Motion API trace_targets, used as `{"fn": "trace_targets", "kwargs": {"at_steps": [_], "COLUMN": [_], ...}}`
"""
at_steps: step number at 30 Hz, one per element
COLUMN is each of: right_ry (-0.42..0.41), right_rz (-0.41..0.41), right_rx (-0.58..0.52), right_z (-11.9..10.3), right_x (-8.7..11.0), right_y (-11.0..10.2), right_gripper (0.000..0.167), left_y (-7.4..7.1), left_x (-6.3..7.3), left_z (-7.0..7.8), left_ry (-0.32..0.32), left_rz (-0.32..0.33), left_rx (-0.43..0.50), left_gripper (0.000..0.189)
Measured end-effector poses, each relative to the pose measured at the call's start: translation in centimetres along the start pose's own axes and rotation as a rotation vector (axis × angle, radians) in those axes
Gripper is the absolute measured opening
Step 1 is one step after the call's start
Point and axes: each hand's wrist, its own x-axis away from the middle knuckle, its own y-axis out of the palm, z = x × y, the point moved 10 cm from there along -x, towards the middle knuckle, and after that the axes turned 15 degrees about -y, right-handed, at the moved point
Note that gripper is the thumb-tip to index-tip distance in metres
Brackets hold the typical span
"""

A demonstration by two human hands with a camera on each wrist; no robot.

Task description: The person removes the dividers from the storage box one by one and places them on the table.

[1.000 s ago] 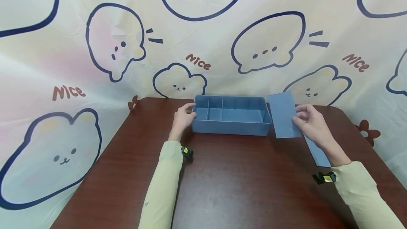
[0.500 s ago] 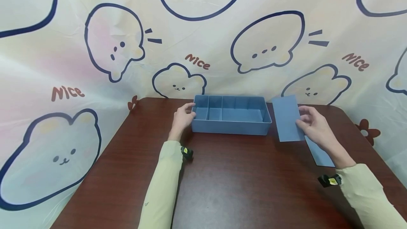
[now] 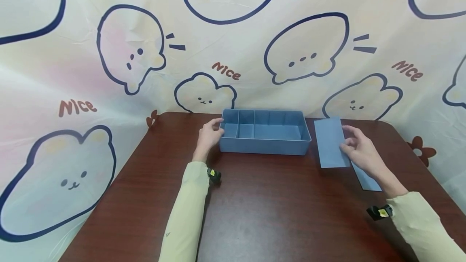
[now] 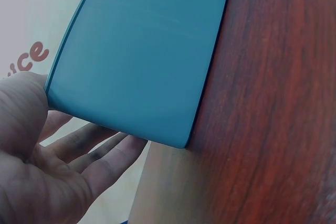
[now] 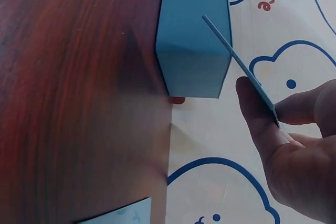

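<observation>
A blue open-topped organizer box (image 3: 263, 146) with upright dividers stands at the back of the table. My left hand (image 3: 209, 136) grips its left end; in the left wrist view the fingers (image 4: 113, 166) lie along the end wall and the thumb tip is hidden behind the rim. To the right of the box, my right hand (image 3: 364, 151) pinches a thin blue rectangular panel (image 3: 330, 144) between thumb and fingers. The right wrist view shows this panel (image 5: 239, 61) edge-on, apart from the box (image 5: 194, 40). A second blue panel (image 3: 368, 180) is partly covered by the right hand.
The dark brown wooden table (image 3: 276, 213) extends in front of the box. Close behind it hangs a pale curtain (image 3: 251, 47) printed with cartoon bears. A small dark wrist camera (image 3: 214, 175) is on the left wrist, and another camera (image 3: 379, 212) on the right.
My right hand has moved right and down towards me with the panel, away from the box's right end. The left hand and the box have stayed in place.
</observation>
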Motion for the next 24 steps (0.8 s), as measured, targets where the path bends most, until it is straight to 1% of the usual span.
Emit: {"fn": "trace_targets", "kwargs": {"at_steps": [6,13,17,24], "right_ry": [-0.008,-0.018,-0.004,0.025], "right_rz": [-0.025,-0.065,-0.089,-0.117], "right_rx": [0.025,0.015,0.028,0.034], "right_z": [0.7,1.0,1.4,2.1], "right_x": [0.6,1.1,1.4,1.6], "right_y": [0.3,1.0,1.3,1.9], "right_gripper": [0.051,0.048,0.048,0.048], "left_y": [0.0,-0.1,0.1,0.0], "left_x": [0.0,0.0,-0.1,-0.1], "left_z": [0.0,-0.1,-0.2,-0.1], "left_ry": [-0.003,-0.006,-0.007,-0.005], "left_rz": [0.005,0.010,0.001,0.011], "left_rx": [-0.011,-0.006,-0.015,-0.007], "left_gripper": [0.046,0.046,0.046,0.045]}}
